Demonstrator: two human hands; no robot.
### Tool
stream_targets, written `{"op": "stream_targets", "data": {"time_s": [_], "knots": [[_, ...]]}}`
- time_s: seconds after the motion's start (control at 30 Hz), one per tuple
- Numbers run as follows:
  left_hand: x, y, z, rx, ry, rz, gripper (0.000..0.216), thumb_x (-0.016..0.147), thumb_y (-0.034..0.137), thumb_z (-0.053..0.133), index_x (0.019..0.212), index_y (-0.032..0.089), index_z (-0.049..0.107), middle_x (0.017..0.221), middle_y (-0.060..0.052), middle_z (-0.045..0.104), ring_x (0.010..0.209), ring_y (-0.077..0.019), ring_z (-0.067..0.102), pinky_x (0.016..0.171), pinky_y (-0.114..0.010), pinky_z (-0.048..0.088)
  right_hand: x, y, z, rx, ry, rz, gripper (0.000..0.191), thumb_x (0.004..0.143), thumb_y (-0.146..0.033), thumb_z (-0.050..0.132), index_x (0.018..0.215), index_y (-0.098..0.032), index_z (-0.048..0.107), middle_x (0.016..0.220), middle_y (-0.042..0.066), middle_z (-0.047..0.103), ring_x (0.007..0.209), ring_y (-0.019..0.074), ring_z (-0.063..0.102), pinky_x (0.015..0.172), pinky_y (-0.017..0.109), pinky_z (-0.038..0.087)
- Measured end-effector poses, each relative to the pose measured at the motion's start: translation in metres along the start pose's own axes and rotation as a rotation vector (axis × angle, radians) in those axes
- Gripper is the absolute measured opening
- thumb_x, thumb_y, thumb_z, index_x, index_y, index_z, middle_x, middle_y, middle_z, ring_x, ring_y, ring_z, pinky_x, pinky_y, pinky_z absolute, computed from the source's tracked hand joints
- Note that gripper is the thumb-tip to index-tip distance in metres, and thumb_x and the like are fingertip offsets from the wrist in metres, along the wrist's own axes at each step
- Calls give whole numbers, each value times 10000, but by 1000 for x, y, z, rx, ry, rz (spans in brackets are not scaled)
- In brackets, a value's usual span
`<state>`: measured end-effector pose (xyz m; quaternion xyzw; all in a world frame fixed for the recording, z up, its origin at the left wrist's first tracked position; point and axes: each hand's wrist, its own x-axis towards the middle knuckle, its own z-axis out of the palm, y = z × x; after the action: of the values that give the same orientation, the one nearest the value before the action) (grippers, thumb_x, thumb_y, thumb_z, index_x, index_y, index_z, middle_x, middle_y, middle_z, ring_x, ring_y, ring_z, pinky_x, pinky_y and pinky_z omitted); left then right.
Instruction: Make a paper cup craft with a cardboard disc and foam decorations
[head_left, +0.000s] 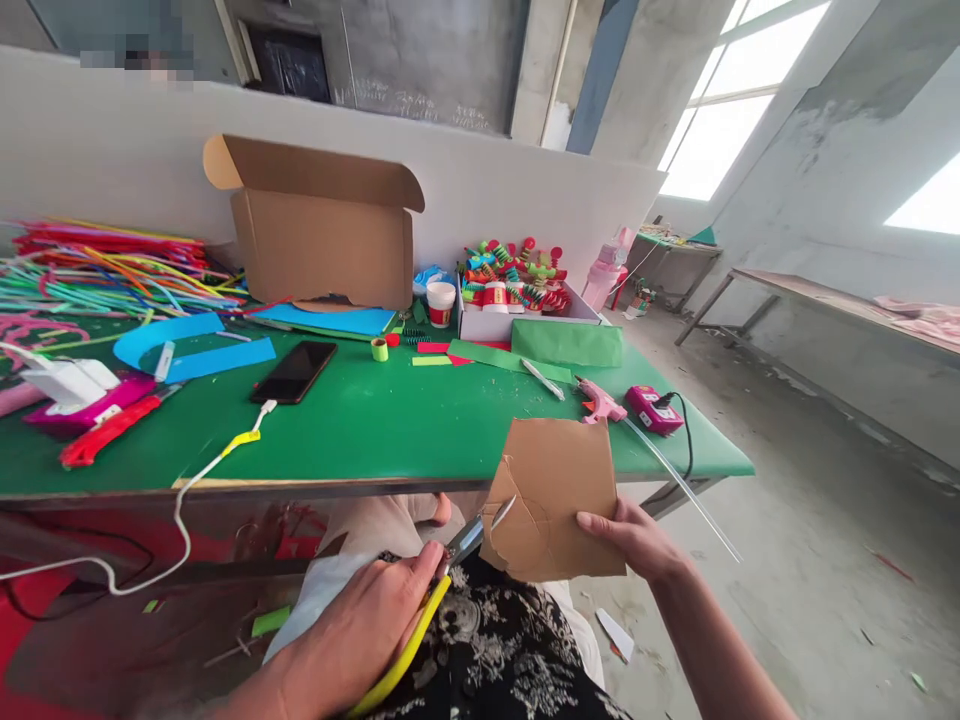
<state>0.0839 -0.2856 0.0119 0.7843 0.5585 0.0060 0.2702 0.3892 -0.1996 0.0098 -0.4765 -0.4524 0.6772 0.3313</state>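
My left hand (375, 615) is closed around a pair of scissors (409, 650) with a yellow handle. Their metal blades are apart and straddle the left edge of a brown piece of cardboard (562, 490). Curved lines are marked on the cardboard, and its lower left edge looks cut or torn. On the other side, my right hand (637, 535) grips the cardboard's right edge, thumb on top and fingers hidden behind. Both hands are in front of the table edge, above my lap.
On the green table (390, 430) lie a phone (295, 372), a pink glue gun (600, 402) and a white pen (542, 380). Behind them stand an open cardboard box (326, 235), a paper cup (440, 303) and a white box (487, 325) of colourful crafts. Pipe cleaners (112, 270) are piled left.
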Motion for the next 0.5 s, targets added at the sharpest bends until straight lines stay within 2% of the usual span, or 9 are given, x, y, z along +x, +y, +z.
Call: {"op": "stream_targets", "data": {"time_s": [0.07, 0.17, 0.23, 0.3, 0.37, 0.43, 0.5], "knots": [[14, -2, -4, -128, 117, 0, 318, 933, 280, 324, 1193, 175, 475, 712, -62, 669, 687, -237, 685, 649, -304, 487, 20, -19, 0, 43, 28, -92, 469, 585, -582, 830, 784, -171, 718, 704, 61, 732, 631, 202, 671, 574, 293, 523], [48, -1, -20, -438, 328, -36, 295, 929, 401, 329, 1085, 192, 468, 580, 22, 559, 475, -164, 591, 482, -249, 440, 58, -53, 9, 249, 98, -378, 555, 680, -757, 630, 795, -220, 709, 749, 49, 730, 659, 195, 663, 571, 289, 513], [76, 2, -42, -668, 440, -80, 318, 910, 496, 334, 1023, 216, 432, 556, 74, 479, 341, -114, 470, 366, -219, 376, 85, -73, 27, 363, 61, -522, 500, 708, -703, 640, 904, -248, 712, 891, 49, 747, 765, 197, 676, 662, 303, 535], [104, 6, -68, -817, 544, -72, 347, 885, 557, 357, 992, 229, 392, 558, 103, 439, 286, -87, 396, 307, -204, 341, 113, -88, 53, 376, -61, -571, 495, 629, -533, 790, 1019, -241, 702, 1039, 61, 736, 864, 199, 673, 768, 315, 535], [130, 7, -93, -851, 638, -21, 344, 876, 566, 380, 964, 234, 369, 542, 116, 415, 277, -83, 385, 293, -196, 336, 143, -98, 82, 399, -110, -609, 548, 548, -432, 866, 1029, -243, 682, 1051, 53, 728, 861, 189, 668, 772, 306, 529], [156, 4, -110, -805, 692, 38, 310, 892, 537, 384, 950, 233, 365, 526, 119, 400, 285, -90, 396, 302, -197, 340, 172, -106, 108, 444, -76, -646, 492, 580, -478, 844, 963, -230, 659, 1013, 61, 726, 824, 187, 664, 742, 313, 535], [180, -3, -117, -742, 714, 61, 283, 916, 509, 370, 958, 229, 371, 522, 116, 393, 299, -99, 402, 317, -205, 343, 198, -113, 125, 520, -11, -688, 479, 584, -522, 831, 897, -220, 630, 936, 47, 716, 761, 172, 654, 696, 300, 538]]}}
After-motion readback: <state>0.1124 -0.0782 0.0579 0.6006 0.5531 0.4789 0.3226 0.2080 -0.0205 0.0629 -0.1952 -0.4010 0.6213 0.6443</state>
